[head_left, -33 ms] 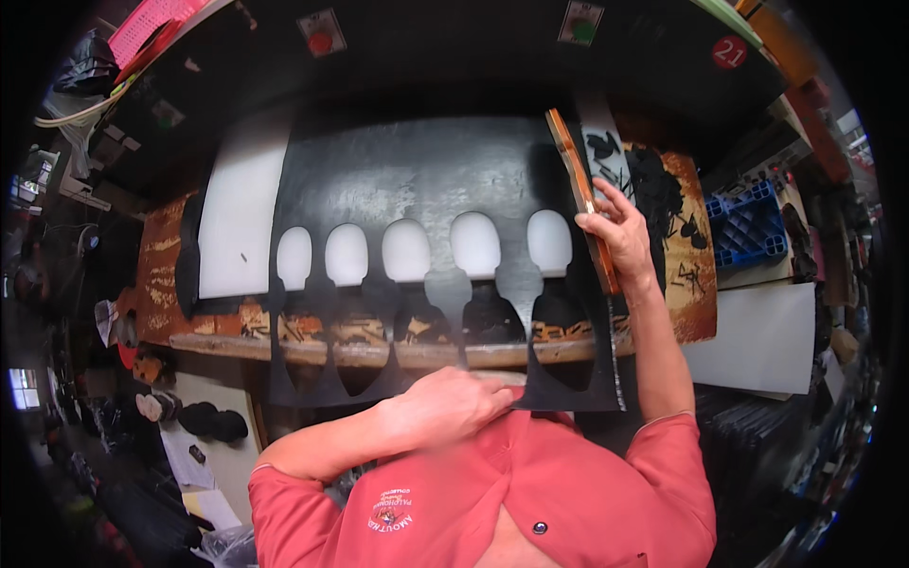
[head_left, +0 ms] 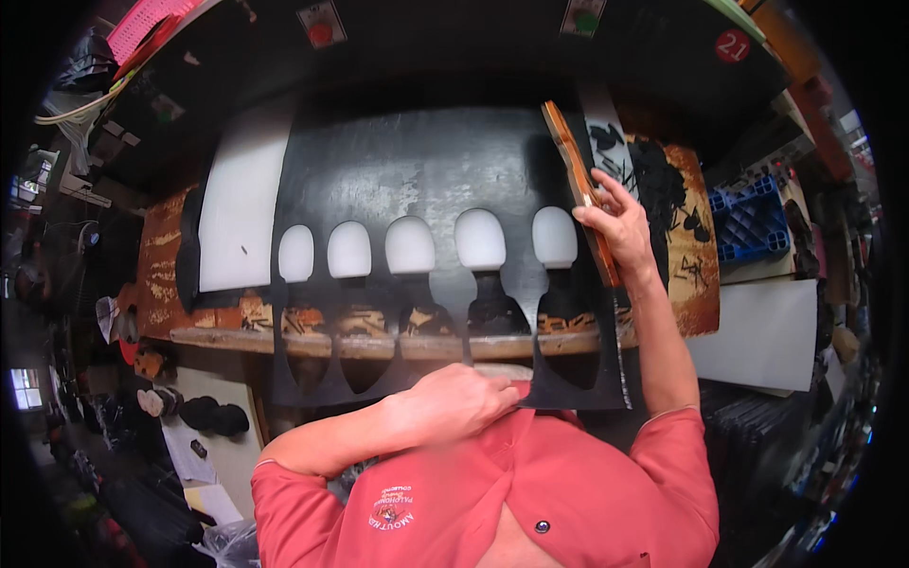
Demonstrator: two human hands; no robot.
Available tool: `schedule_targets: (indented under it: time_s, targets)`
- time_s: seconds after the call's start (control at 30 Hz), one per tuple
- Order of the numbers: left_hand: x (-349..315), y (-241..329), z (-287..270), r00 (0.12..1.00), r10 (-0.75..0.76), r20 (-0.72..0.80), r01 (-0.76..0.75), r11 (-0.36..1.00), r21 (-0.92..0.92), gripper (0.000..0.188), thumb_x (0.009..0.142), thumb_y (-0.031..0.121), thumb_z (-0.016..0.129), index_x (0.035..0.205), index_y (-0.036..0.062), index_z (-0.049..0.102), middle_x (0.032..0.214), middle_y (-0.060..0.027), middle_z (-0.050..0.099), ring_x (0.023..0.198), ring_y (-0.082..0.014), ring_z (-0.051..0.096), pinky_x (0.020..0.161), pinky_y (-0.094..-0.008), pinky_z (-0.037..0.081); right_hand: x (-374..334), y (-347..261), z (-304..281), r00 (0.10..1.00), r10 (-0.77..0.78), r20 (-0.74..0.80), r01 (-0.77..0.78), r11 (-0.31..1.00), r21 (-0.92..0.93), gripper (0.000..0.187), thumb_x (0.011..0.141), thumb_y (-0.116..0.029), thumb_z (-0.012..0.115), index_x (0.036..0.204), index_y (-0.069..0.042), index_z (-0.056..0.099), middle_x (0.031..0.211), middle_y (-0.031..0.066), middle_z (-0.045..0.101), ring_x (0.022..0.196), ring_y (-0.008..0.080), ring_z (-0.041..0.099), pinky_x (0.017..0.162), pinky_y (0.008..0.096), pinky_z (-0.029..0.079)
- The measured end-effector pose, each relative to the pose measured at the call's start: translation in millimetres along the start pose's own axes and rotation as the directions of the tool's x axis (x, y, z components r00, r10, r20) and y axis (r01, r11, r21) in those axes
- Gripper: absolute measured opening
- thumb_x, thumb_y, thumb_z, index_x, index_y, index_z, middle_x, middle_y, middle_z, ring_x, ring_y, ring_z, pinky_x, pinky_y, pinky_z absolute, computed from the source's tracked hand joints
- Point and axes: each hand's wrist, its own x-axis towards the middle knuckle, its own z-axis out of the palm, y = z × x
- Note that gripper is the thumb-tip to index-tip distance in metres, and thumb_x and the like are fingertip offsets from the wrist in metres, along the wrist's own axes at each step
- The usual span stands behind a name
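Note:
A black flexible sheet (head_left: 379,161) lies over a white board (head_left: 241,208), its near part hanging past the bench edge toward my torso. Several sole-shaped holes run across it in a row; white shows through their far ends, the bench through the lower parts. My left hand (head_left: 461,402) is closed at the sheet's near edge, close to my shirt, its fingertips partly hidden. In my right hand (head_left: 620,227) is a long, narrow cutting die (head_left: 576,175) with an orange edge, gripped between thumb and fingers. It stands on the sheet's right side.
Behind the sheet is a dark machine front with a red button (head_left: 322,34) and a green button (head_left: 584,26). Black scraps (head_left: 663,189) cover the worn bench's right side. Farther right are a blue plastic crate (head_left: 748,222) and a white panel (head_left: 767,336).
The sheet has slid slightly toward me, so less white shows through its holes. Both hands keep their holds, and the die has barely shifted.

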Motion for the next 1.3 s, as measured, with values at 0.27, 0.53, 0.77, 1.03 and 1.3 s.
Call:
schedule_targets:
  time_s: [0.27,0.53,0.77,1.03,1.3]
  targets:
    - [8,12,36,0.999,-0.022,-0.025,0.018,0.987,-0.162,0.021,0.103,0.015,0.059,0.095,-0.0032,0.065,0.089,-0.0202,0.072,0.078,-0.0409,0.073,0.066,-0.05,0.057,-2,46,57,0.967,-0.251,-0.035,0.139,0.639,-0.756,0.091,0.069,-0.041,0.082,0.149,-0.003,0.062,0.145,0.0309,0.056,0.128,0.0454,0.053,0.114,0.0502,0.047]
    - [33,-39,107,0.972,-0.226,0.062,0.223,0.974,0.045,0.024,0.102,0.023,0.061,0.103,0.0012,0.072,0.098,-0.0227,0.074,0.093,-0.0409,0.073,0.083,-0.0515,0.058,4,92,24,0.827,-0.554,0.101,0.474,0.588,-0.656,0.028,0.097,-0.017,0.074,0.12,-0.001,0.078,0.132,0.0186,0.071,0.115,0.0391,0.065,0.103,0.0433,0.053]
    - [35,-70,142,0.912,-0.411,0.008,0.409,0.907,-0.103,0.045,0.099,0.037,0.072,0.124,-0.0003,0.071,0.117,-0.0217,0.075,0.109,-0.0411,0.072,0.093,-0.0502,0.058,15,84,-19,0.751,-0.661,0.017,0.358,0.384,-0.851,0.032,0.096,-0.006,0.072,0.127,-0.001,0.075,0.126,0.0205,0.072,0.116,0.0409,0.066,0.101,0.0461,0.054]
    - [-21,-46,86,0.94,-0.21,-0.267,0.083,0.905,-0.418,0.029,0.104,0.021,0.069,0.123,-0.0001,0.075,0.116,-0.0203,0.078,0.107,-0.0368,0.076,0.094,-0.0438,0.061,-27,60,25,0.855,-0.44,0.274,0.457,0.392,-0.798,0.096,0.078,-0.04,0.093,0.153,0.005,0.054,0.159,0.0325,0.046,0.14,0.0483,0.051,0.118,0.0517,0.045]
    - [-122,-178,-51,0.453,-0.279,-0.847,0.646,0.757,0.096,0.044,0.101,0.021,0.076,0.14,0.0021,0.067,0.145,-0.0256,0.065,0.141,-0.0444,0.057,0.119,-0.0508,0.046,-20,69,31,0.877,-0.41,0.251,0.429,0.431,-0.794,0.092,0.071,-0.031,0.089,0.153,-0.003,0.058,0.16,0.0293,0.046,0.141,0.0467,0.05,0.118,0.0515,0.045]
